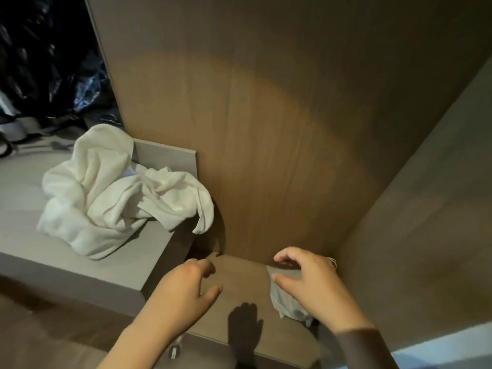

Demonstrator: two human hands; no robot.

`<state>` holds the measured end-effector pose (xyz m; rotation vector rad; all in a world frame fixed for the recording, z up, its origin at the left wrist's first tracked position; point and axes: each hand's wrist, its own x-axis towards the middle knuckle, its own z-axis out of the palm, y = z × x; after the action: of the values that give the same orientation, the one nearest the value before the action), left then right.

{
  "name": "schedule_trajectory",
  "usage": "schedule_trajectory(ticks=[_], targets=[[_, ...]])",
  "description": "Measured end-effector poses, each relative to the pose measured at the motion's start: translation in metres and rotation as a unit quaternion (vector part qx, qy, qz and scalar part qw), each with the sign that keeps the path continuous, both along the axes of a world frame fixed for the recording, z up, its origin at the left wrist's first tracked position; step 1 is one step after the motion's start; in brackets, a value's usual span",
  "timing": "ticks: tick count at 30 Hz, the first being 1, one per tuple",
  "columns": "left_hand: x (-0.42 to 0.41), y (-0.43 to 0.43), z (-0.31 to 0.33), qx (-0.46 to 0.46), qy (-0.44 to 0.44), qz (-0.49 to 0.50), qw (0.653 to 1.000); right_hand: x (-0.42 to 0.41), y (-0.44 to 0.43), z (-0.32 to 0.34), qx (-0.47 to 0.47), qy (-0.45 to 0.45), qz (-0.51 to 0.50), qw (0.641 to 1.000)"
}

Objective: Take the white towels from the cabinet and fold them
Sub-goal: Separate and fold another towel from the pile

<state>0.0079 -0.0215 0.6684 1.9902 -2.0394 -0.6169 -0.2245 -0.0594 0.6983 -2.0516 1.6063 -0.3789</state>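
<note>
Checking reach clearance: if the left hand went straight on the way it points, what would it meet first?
The left hand would likely meet the cabinet's back panel low down; nothing shows between, though depth is unclear.

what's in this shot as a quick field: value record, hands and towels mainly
setting: wooden cabinet, low open compartment
left hand: loosely curled, holds nothing, over the cabinet floor
right hand: curled over small pale cloth, thumb on it; firm hold unclear
white towels: crumpled pile on grey ledge, left of the cabinet, one corner hanging off the edge
folded: not yet
</note>
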Motion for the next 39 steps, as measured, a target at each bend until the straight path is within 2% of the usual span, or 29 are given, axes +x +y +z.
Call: schedule_trajectory(ticks=[5, 13, 19, 25, 31, 34, 39], targets=[[0.052, 0.017, 0.006, -0.022, 0.027, 0.044, 0.998, 0.057, -0.002, 0.001, 0.026, -0.019, 0.025, 0.999], [0.177, 0.046, 0.009, -0.043, 0.047, 0.105, 0.992, 0.171, 0.002, 0.000, 0.038, -0.047, 0.009, 0.998], [0.259, 0.059, -0.001, -0.041, 0.045, 0.104, 0.993, 0.248, 0.018, -0.016, 0.028, -0.044, 0.018, 0.999], [0.298, 0.045, -0.007, -0.024, 0.070, 0.112, 0.991, 0.287, 0.011, -0.016, 0.036, -0.024, 0.028, 0.999], [0.319, 0.007, -0.018, -0.041, 0.108, 0.172, 0.978, 0.312, -0.032, -0.020, 0.031, -0.003, 0.032, 0.999], [0.334, -0.012, -0.022, -0.091, 0.100, 0.172, 0.976, 0.325, -0.063, -0.022, 0.033, -0.001, 0.047, 0.998], [0.353, -0.046, -0.018, -0.130, 0.064, 0.194, 0.970, 0.347, -0.108, -0.024, 0.062, -0.051, 0.032, 0.996]])
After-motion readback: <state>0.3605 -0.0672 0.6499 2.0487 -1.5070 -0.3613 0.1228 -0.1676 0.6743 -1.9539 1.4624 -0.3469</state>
